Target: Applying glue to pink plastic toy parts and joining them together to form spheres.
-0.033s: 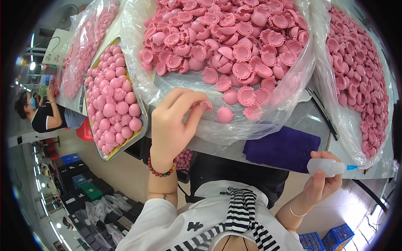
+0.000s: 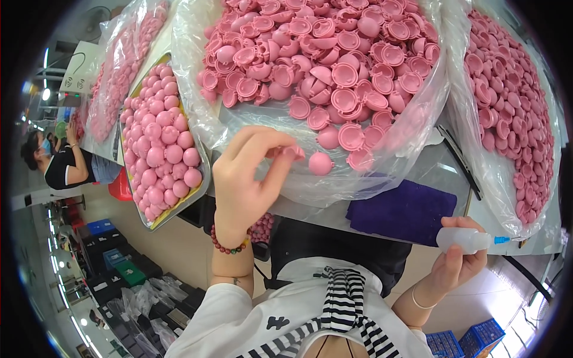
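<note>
A small pink piece is pinched between the thumb and fingertips of the left hand, over the clear plastic bag, beside 1 loose pink ball. A whitish bottle is gripped in the curled right hand, its blue tip pointed rightward, away from the piece. If the bottle were squeezed too hard, its contents could be spilled on the desk. The piece could be dropped through a loosened pinch, and the ball could be sent rolling by a knock.
</note>
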Action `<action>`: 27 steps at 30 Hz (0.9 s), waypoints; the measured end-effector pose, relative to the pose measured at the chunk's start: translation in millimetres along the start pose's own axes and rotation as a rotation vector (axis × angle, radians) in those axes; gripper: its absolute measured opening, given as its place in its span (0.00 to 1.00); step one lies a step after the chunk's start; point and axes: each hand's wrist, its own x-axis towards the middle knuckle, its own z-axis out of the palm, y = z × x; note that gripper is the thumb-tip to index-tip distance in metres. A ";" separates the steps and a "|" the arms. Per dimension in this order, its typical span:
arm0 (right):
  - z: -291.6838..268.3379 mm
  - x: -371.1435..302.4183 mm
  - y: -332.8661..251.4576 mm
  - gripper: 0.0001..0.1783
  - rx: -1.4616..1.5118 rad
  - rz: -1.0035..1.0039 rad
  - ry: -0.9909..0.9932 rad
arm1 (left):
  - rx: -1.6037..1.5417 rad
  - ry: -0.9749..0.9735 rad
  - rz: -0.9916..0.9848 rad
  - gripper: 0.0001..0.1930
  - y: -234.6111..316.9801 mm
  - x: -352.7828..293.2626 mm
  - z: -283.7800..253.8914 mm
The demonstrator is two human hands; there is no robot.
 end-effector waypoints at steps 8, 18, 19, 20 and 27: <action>25.9 -8.0 -19.3 0.34 0.173 0.143 -0.113 | -1.127 -0.400 0.060 0.17 49.5 -17.4 36.0; 14.1 8.4 -14.9 0.27 0.373 -0.248 -0.026 | -1.370 -0.494 -0.394 0.25 67.2 -38.8 48.8; 7.0 10.6 -14.7 0.32 0.290 -0.306 -0.115 | -1.336 -0.411 -0.310 0.25 67.6 -42.1 51.0; 5.1 9.9 -16.1 0.33 0.254 -0.353 -0.137 | -1.423 -0.383 -0.274 0.24 66.3 -43.7 52.6; 11.4 4.8 -26.4 0.33 0.096 -0.389 -0.150 | -1.253 -0.399 -0.161 0.22 65.8 -44.2 51.0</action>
